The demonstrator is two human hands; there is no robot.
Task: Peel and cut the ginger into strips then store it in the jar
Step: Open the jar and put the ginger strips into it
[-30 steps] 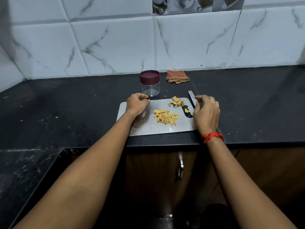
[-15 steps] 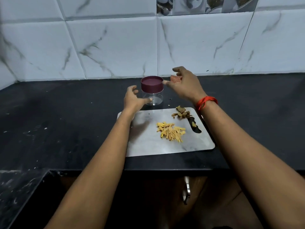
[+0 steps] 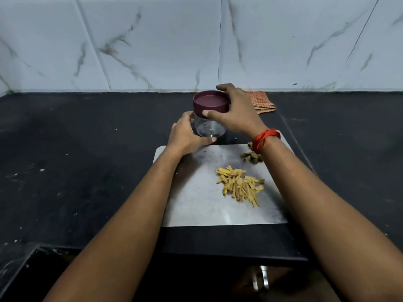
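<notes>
A clear jar (image 3: 209, 127) with a maroon lid (image 3: 210, 102) stands on the black counter just behind the steel cutting board (image 3: 196, 199). My left hand (image 3: 185, 134) grips the jar's glass body from the left. My right hand (image 3: 234, 112) grips the lid from the right, thumb on its front rim. A pile of yellow ginger strips (image 3: 239, 184) lies on the board's right half. Brown ginger peels (image 3: 250, 156) sit at the board's far right, partly hidden by my right wrist. The knife is hidden from view.
A folded orange checked cloth (image 3: 261, 102) lies behind my right hand near the tiled wall. The black counter (image 3: 87, 160) stretches left and right of the board. A cabinet handle (image 3: 260, 280) shows below the counter edge.
Both hands have left the board and reached the jar; the left now wraps its body and the right has closed round the lid. The camera has moved nearer.
</notes>
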